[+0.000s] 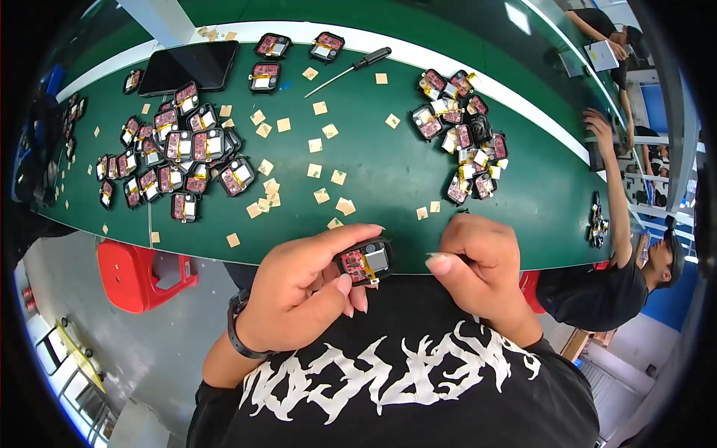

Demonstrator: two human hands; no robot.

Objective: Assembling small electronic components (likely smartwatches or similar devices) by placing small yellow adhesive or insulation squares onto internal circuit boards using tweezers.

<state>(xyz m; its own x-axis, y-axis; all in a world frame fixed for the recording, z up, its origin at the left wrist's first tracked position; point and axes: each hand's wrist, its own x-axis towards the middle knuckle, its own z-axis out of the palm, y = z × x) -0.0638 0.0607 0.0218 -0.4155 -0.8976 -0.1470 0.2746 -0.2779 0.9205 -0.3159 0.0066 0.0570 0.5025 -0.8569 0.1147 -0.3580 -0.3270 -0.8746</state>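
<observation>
My left hand [302,287] is closed around a small black device housing [366,263], gripping it by the edges near the table's front edge. Its open face shows a red circuit board, a silver-grey battery and a strip of yellow tape. To the right of it, and apart from it, is my right hand [484,265]. The fingers there are curled in, with the thumb pointing toward the housing; whatever they may hold is hidden. Small tan adhesive squares [345,206] lie on the green table [373,164] just beyond my left hand.
A pile of similar housings [179,145] lies at left, with another cluster [463,138] at right. A screwdriver [349,71] and a black tablet-like slab [188,69] lie toward the back. A red stool [134,276] stands at left; a co-worker [620,284] sits at right.
</observation>
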